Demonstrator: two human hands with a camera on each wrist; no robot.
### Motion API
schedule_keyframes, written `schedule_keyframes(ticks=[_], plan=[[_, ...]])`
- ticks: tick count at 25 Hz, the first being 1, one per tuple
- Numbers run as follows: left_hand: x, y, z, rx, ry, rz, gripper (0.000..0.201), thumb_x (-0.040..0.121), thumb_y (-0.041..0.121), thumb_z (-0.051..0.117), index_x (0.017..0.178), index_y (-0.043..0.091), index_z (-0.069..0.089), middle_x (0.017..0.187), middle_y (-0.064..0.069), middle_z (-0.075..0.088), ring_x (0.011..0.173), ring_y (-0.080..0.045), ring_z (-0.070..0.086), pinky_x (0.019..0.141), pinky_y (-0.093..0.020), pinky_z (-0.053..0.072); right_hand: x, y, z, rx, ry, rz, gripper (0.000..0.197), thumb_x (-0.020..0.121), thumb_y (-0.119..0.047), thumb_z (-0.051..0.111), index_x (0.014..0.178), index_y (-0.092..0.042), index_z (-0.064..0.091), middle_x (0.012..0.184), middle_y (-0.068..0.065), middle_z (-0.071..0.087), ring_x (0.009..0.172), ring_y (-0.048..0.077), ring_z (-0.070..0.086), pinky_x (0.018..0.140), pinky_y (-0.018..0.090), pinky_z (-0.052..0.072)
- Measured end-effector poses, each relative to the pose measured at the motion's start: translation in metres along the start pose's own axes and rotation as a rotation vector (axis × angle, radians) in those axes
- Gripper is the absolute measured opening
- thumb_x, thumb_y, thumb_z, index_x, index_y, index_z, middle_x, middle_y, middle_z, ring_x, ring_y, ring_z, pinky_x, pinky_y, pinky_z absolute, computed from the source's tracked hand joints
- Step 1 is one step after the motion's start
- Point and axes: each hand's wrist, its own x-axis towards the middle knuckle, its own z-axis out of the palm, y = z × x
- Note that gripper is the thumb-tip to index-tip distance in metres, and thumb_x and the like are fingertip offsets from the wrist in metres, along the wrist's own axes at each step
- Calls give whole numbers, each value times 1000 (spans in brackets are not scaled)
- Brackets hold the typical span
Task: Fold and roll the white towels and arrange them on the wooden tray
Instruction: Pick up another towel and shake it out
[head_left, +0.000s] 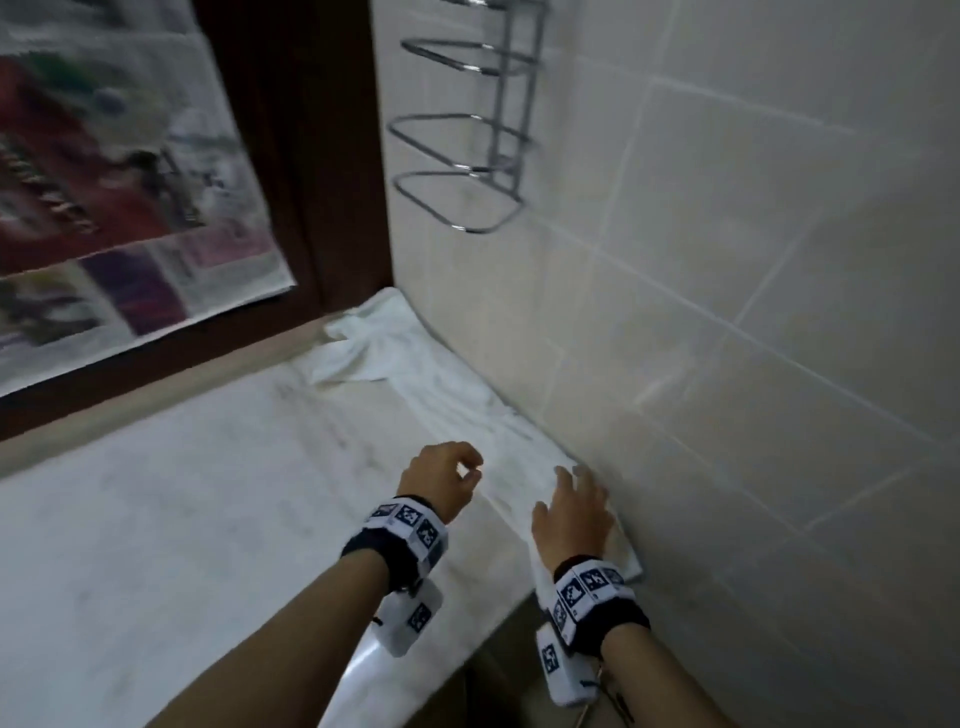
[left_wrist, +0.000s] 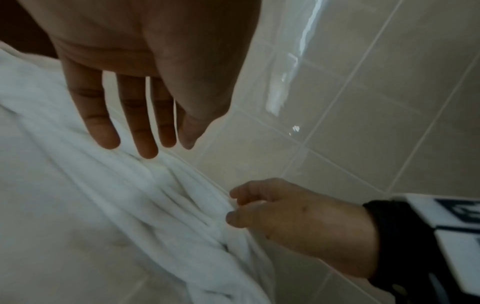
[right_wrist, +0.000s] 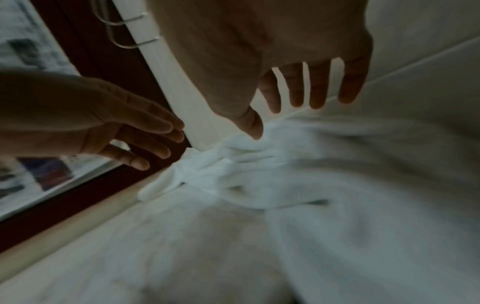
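A white towel (head_left: 441, 384) lies stretched out and wrinkled on the white counter (head_left: 182, 493), its long side against the tiled wall (head_left: 727, 312). My left hand (head_left: 447, 475) hovers over the towel's near left edge with relaxed fingers and holds nothing. My right hand (head_left: 574, 512) is spread over the towel's near end by the wall. The left wrist view has the left hand (left_wrist: 135, 127) above the towel (left_wrist: 155, 205) and the right hand (left_wrist: 285, 218) touching its wall-side edge. In the right wrist view, the right hand (right_wrist: 298, 88) is straight-fingered above the bunched towel (right_wrist: 259, 174). No wooden tray is in view.
A chrome wire rack (head_left: 467, 171) hangs on the tiled wall above the towel's far end. A dark wooden frame with newspaper (head_left: 119, 182) over it stands behind the counter. The counter's front edge (head_left: 441, 670) runs just under my wrists.
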Motion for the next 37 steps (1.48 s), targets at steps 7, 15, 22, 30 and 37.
schedule_keyframes(ticks=[7,15,22,30,37], plan=[[47,65,76,280,-283,214,62,86,3,57,140,31,44,146,11,41,124,-19,51,98,-37,45,21,83,-5,175,2,-19,25,83,-35,72,103,-22,65,100,-2,63,97,21,60,85,39,49],[28,62,-43,4,381,303,8,83,12,71,90,14,73,86,0,70,72,-21,65,69,-32,52,29,-9,-102,487,56,-235,29,77,-21,72,93,-19,48,85,-2,60,82,26,61,64,29,42],[-76,44,-292,-203,819,57,13,95,7,55,83,9,60,65,-6,69,48,-12,65,41,-29,53,-20,-241,-265,727,107,-969,23,63,-31,66,82,-28,54,75,-9,62,69,14,59,61,31,50],[-205,78,-437,-401,954,234,27,92,19,64,118,17,55,110,-4,65,61,-31,69,53,-41,58,-106,-430,-394,753,159,-1337,12,75,-20,77,76,-17,65,77,0,68,74,15,63,62,19,48],[-254,81,-471,-179,913,175,83,63,34,90,129,20,43,108,-1,63,80,-5,66,65,-26,57,-156,-476,-399,709,1,-1335,13,76,-26,75,84,-17,70,77,-2,70,71,16,68,62,29,57]])
